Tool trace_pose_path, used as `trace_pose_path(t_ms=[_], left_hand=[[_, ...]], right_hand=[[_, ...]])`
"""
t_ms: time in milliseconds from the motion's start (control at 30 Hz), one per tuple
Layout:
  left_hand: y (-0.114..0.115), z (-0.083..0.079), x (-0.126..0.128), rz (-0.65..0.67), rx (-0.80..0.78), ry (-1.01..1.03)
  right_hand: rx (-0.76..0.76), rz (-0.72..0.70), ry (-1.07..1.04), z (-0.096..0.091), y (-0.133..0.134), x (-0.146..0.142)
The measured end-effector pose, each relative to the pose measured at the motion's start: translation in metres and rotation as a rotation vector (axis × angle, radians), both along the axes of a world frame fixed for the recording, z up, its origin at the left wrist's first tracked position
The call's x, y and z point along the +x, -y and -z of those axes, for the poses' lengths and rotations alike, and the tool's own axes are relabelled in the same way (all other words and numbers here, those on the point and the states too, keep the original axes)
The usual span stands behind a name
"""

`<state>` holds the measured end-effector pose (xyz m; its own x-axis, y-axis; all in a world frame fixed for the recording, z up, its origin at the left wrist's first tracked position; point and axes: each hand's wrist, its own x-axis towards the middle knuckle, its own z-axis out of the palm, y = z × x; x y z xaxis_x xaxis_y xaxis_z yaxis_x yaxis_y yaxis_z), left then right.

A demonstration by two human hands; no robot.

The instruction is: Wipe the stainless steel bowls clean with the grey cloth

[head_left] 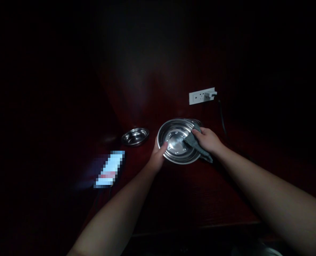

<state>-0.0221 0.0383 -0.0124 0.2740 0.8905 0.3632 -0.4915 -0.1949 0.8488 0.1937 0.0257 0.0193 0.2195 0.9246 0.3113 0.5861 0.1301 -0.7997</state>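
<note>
A shiny steel plate [175, 149] is tilted up toward me over a dark red wooden table [190, 199]. My left hand [158, 156] grips its left rim, thumb lying on the inner face. My right hand [207, 139] is closed on a grey cloth [195, 144] and presses it against the plate's right inner side; the cloth's tail hangs below the wrist. The rim of another steel dish seems to show behind the plate's upper right edge.
A small steel bowl [135, 136] sits on the table to the left of the plate. A lit phone [110, 169] lies near the left front. A white wall socket [202, 95] holds a plug with a dark cable running down. The surroundings are very dark.
</note>
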Motion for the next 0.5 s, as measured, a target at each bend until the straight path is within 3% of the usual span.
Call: trace_pose_path(t_ms=[200, 500], left_hand=[[-0.0026, 0.0033, -0.002, -0.039, -0.011, -0.017], [-0.0058, 0.0019, -0.0022, -0.166, -0.139, -0.056]], right_hand=[[0.008, -0.087, -0.095, 0.0021, 0.0025, -0.004], [-0.025, -0.082, -0.06, -0.0026, 0.004, -0.0021]])
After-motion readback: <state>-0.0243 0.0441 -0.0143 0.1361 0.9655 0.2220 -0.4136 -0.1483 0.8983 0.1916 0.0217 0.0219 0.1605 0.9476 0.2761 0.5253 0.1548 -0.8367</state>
